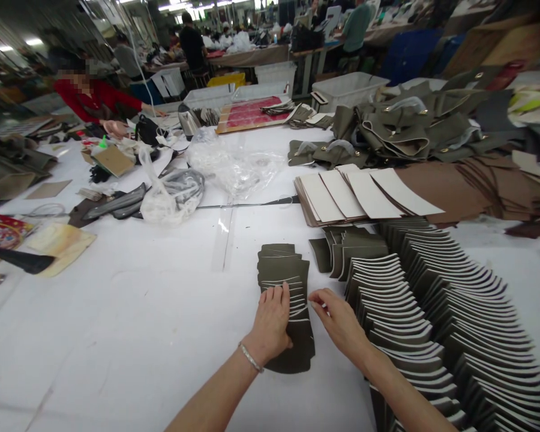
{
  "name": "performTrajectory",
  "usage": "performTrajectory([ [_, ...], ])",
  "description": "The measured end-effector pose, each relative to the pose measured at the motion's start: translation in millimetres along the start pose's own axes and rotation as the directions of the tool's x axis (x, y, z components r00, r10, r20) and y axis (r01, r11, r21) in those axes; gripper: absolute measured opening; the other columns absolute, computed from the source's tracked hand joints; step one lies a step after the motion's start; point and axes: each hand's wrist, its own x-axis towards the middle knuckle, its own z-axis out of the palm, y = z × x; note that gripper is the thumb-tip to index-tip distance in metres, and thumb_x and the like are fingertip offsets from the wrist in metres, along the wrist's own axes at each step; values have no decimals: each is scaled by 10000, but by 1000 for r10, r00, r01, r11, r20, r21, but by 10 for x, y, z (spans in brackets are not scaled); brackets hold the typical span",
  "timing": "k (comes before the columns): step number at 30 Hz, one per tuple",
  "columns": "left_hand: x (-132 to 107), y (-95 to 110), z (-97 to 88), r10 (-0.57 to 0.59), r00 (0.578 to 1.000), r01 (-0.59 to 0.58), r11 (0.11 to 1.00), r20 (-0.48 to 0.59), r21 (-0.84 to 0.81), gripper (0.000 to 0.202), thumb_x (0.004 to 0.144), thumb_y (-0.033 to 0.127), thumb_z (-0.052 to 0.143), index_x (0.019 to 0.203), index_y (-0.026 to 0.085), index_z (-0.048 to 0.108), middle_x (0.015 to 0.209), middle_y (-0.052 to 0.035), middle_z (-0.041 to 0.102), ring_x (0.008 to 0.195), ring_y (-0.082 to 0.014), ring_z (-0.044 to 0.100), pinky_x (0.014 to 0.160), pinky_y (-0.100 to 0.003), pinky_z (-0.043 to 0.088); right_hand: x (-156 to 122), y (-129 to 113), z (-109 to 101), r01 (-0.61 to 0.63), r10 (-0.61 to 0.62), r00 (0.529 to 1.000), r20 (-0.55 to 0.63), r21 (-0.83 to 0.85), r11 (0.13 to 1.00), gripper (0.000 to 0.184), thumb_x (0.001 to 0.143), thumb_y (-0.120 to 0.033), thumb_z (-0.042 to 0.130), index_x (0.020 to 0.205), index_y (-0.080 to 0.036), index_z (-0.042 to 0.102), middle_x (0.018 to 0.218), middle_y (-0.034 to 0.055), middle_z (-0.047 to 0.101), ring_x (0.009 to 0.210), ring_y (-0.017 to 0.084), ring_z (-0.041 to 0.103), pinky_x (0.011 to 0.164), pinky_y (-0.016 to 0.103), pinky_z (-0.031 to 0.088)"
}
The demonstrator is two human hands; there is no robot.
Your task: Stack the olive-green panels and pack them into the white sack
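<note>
A fanned stack of dark olive leather pieces [297, 345] with pale edges lies on the white table. My left hand [272, 318] rests flat on it, fingers stretched forward over the overlapping edges. Just off the stack's right side is my right hand [337, 318], its thumb and forefinger drawn together in a pinch; whether anything thin is between them cannot be seen. Long rows of similar curved pieces [391, 300] stand overlapped to the right, beneath and beside my right forearm. A smaller bunch of olive pieces [348, 249] lies just beyond my right hand.
White-faced panels [360, 195] and brown sheets [459, 186] are piled farther back. Olive bag parts [396, 132] heap up behind them. Clear plastic bags [175, 195] lie left of centre, and a black-handled tool [22, 260] at far left. A person in red [94, 99] works across the table.
</note>
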Motion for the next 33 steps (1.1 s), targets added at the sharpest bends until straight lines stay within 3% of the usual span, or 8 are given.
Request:
performTrajectory([
  [5, -49, 28, -1, -7, 1000, 7, 1000, -15, 8, 1254, 407, 277, 926, 1446, 104, 243, 1283, -144, 476, 1141, -336, 431, 1037, -498, 385, 79, 96, 10, 34, -36, 999, -34, -49, 998, 223, 918, -234, 357, 922, -204, 578, 936, 57, 596, 857, 204, 569, 785, 372, 459],
  [11, -176, 80, 25, -9, 1000, 8, 1000, -23, -1, 1123, 502, 172, 862, 1444, 107, 254, 1394, -164, 425, 1220, -353, 407, 1086, -513, 362, 701, 87, 46, 143, -158, 985, -67, -193, 971, 425, 919, -220, 398, 1339, -197, 461, 1297, 120, 465, 1194, 262, 448, 1034, 433, 383],
  [16, -209, 46, 104, -28, 998, 27, 1000, -58, -15, 1182, 438, 185, 902, 1437, 136, 271, 1523, -190, 272, 1403, -401, 199, 1158, -588, 247, 1061, 108, 124, 164, -175, 985, -10, -299, 940, 369, 875, -212, 538, 1241, -166, 541, 1235, 128, 524, 1147, 300, 470, 975, 452, 410],
  [18, -209, 28, 118, -26, 998, 24, 999, -58, -35, 1190, 426, 214, 914, 1432, 136, 283, 1508, -199, 299, 1417, -398, 183, 1174, -597, 207, 1070, 118, 130, 171, -181, 983, -3, -319, 932, 306, 861, -191, 565, 1166, -176, 563, 1187, 110, 545, 1113, 283, 484, 950, 431, 418],
  [22, -228, 9, 125, -33, 997, 27, 997, -74, -74, 1173, 410, 261, 929, 1408, 156, 321, 1441, -180, 398, 1367, -377, 300, 1180, -592, 200, 953, 95, 94, 199, -211, 977, 2, -337, 920, 272, 848, -167, 601, 1115, -192, 552, 1166, 84, 538, 1101, 261, 469, 929, 402, 411],
  [27, -296, 16, 142, -28, 992, 16, 995, -123, -96, 1155, 414, 250, 929, 1399, 185, 330, 1430, -165, 407, 1352, -376, 317, 1157, -601, 241, 718, 33, 45, 222, -224, 974, 37, -355, 908, 102, 858, -147, 595, 944, -192, 561, 1071, 65, 553, 1014, 240, 491, 859, 384, 408],
  [29, -330, 32, 143, -27, 990, 14, 995, -136, -99, 1144, 419, 232, 925, 1396, 185, 332, 1424, -165, 412, 1348, -376, 322, 1149, -605, 251, 656, 5, 35, 233, -226, 972, 63, -352, 906, 101, 876, -154, 585, 965, -192, 558, 1068, 59, 566, 1009, 231, 499, 848, 377, 406],
  [33, -389, 74, 135, -32, 985, 14, 994, -170, -108, 1085, 451, 173, 896, 1385, 187, 345, 1409, -154, 427, 1344, -371, 325, 1143, -612, 251, 690, -56, 46, 250, -222, 968, 117, -353, 902, 257, 920, -204, 558, 1174, -187, 520, 1184, 79, 562, 1098, 251, 479, 900, 405, 390],
])
